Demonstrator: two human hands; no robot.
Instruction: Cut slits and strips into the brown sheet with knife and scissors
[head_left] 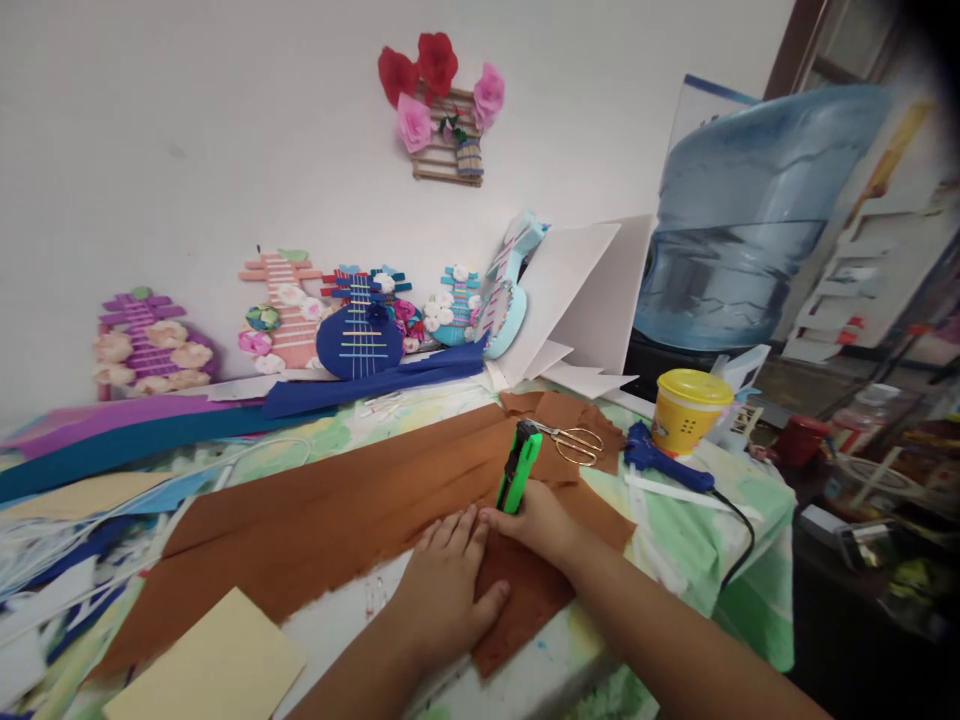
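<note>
A long piece of brown material (322,510) lies across the table. My left hand (448,590) rests on its near edge with the fingers stretched out and the thumb apart. Just right of it, my right hand (536,520) is closed round a green and black cutter (519,468), which stands tilted above the brown material; its lower tip is hidden by the hand. Gold-handled scissors (577,445) lie on smaller brown pieces beyond my right hand. A pale yellow sheet (210,662) lies at the near left.
A blue glue gun (667,460) with a black cord and a yellow tub (688,410) are at the right. Decorated instrument shapes (360,340) lean on the wall. Coloured strips (172,430) lie left; a water bottle (750,220) stands behind.
</note>
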